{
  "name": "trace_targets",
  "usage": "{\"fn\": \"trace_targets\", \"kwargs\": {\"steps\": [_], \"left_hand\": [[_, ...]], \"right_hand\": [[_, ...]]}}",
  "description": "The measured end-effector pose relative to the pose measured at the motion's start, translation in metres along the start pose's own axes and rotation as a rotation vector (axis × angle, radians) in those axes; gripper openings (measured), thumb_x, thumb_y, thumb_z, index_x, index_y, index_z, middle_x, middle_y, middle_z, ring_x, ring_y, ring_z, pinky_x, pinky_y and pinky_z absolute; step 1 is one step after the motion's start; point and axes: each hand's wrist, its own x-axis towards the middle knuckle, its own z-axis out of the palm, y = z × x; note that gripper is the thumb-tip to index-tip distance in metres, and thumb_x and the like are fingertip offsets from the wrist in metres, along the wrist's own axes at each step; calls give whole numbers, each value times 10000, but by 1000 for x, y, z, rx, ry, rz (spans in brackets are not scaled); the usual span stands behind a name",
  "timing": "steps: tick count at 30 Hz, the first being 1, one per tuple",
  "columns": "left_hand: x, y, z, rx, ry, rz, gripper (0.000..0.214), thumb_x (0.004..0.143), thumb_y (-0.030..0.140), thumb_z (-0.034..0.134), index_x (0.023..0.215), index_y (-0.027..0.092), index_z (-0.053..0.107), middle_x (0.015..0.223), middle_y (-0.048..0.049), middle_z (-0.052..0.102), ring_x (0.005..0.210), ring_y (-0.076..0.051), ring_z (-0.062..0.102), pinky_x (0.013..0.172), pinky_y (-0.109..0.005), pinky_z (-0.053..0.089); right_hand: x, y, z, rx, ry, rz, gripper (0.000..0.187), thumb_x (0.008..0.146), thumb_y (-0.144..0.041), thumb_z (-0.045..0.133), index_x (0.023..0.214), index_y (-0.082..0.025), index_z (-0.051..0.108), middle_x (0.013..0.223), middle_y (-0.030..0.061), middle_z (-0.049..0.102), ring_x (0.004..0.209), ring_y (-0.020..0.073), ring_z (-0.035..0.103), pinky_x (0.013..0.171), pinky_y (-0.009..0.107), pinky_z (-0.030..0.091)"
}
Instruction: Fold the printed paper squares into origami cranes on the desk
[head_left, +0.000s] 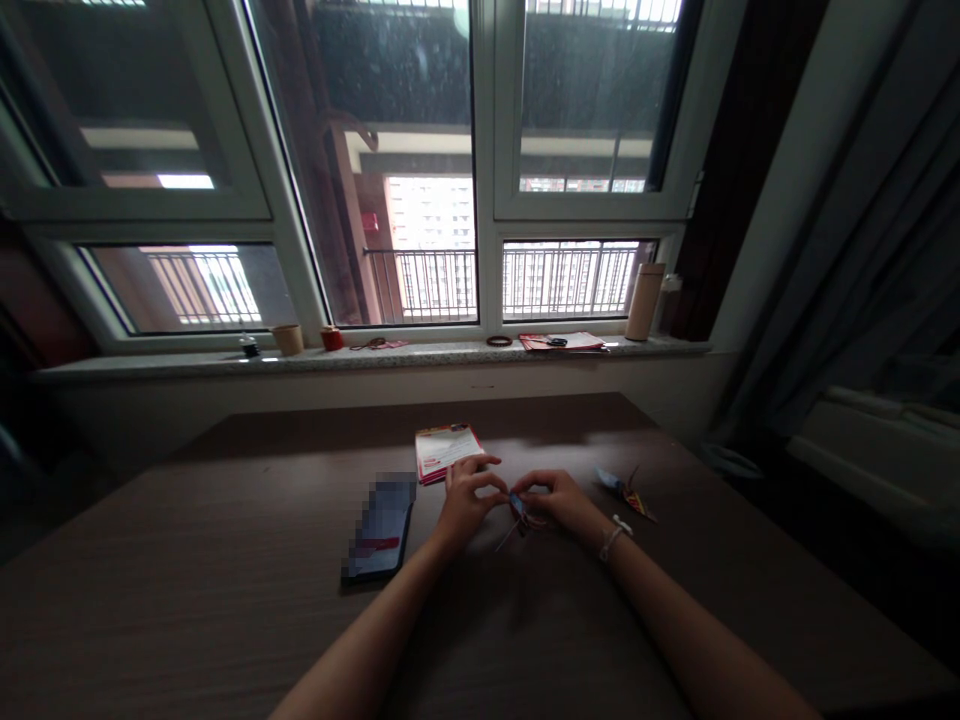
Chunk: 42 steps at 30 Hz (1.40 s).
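on the dark table (pixel 187 600), left hand (pixel 463 502) and right hand (pixel 561 502) both pinch a small folded paper (pixel 519 510); keep the grip close, crease firmly

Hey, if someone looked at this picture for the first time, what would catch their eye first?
Probably the two hands meeting mid-table: the left hand and right hand pinch a small blue-and-red folded paper piece between them, over the dark brown wooden table. After that, the big white-framed window behind the table, and the dark rectangular phone lying flat just left of the hands.
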Motion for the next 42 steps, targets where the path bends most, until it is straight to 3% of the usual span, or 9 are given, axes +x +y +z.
{"fn": "trace_targets", "kwargs": {"steps": [22, 42], "left_hand": [[1, 1, -1, -234, -70, -83, 93, 679, 166, 772, 673, 251, 734, 1166, -30, 658, 1172, -241, 536, 1045, -423, 394], [-1, 10, -1, -145, -76, -90, 126, 697, 150, 748, 712, 275, 741, 1156, -23, 613, 1180, -234, 517, 1053, -428, 381]], "right_hand": [[-2, -2, 2, 3, 23, -86, 174, 668, -345, 724, 766, -201, 727, 815, 8, 712, 839, 194, 623, 849, 317, 447], [-3, 0, 6, -124, -48, -222, 174, 801, -382, 645, 802, -208, 658, 884, 18, 586, 911, 190, 567, 887, 320, 425]]}}
